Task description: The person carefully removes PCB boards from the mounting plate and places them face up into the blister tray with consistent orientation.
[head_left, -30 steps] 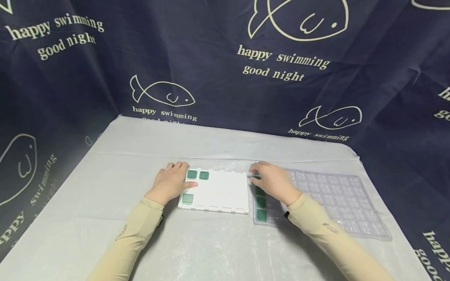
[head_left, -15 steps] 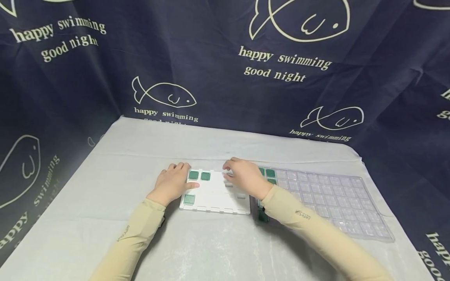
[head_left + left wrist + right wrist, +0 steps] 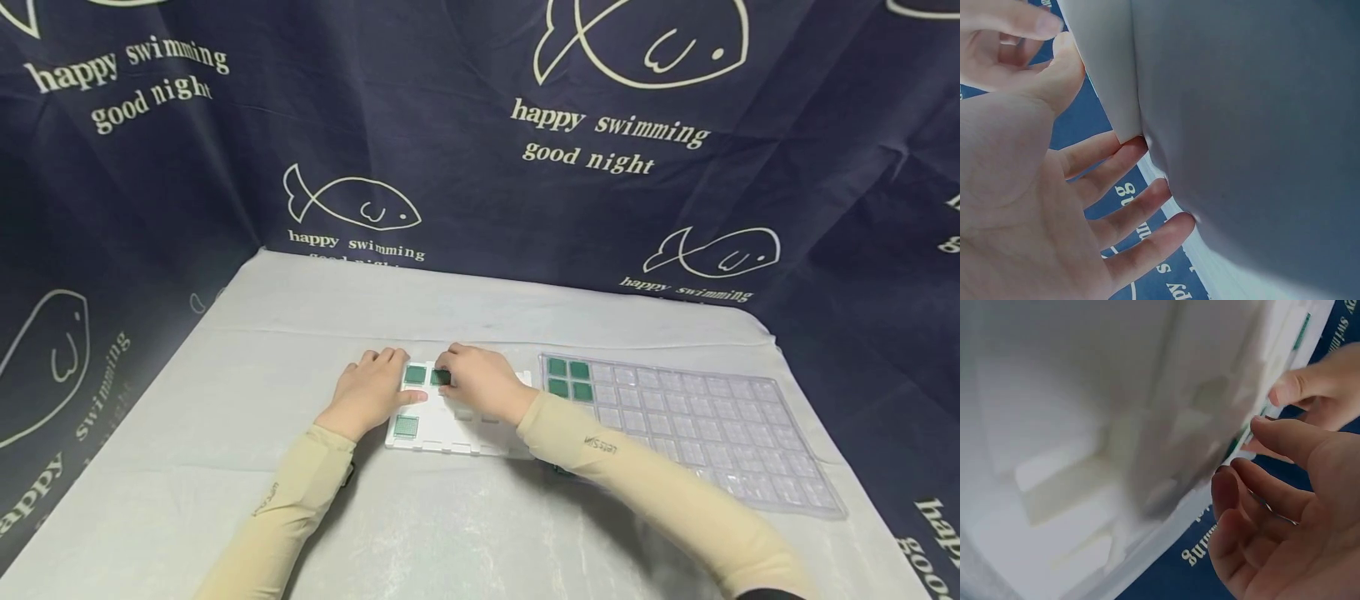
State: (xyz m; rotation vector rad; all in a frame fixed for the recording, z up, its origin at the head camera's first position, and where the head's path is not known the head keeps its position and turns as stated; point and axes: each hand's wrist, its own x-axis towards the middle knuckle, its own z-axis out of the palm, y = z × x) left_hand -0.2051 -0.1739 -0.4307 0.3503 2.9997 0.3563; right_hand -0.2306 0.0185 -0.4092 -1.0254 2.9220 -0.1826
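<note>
My left hand [image 3: 366,392] rests at the left edge of a white slotted board [image 3: 442,435], thumb on its top face. Straight fingers [image 3: 1129,156] touch the board's corner and the tabletop in the left wrist view. With thumb and fingertips, my right hand [image 3: 483,379] pinches a small green circuit board [image 3: 441,377] at the white board's far side. A strip of that green also shows by the fingertips in the right wrist view. Another green circuit board [image 3: 415,374] sits at the far left corner, and one more [image 3: 406,427] lies nearer the front.
To the right lies a clear plastic compartment tray [image 3: 693,429], with several green circuit boards [image 3: 581,391] in its left columns. My right forearm crosses the tray's near left part and hides some of it. A white cloth [image 3: 420,533] covers the table; dark printed curtains surround it.
My right hand has moved left from the clear tray, across the white board, to the second green circuit board in its far row. The left hand has stayed at the board's left edge.
</note>
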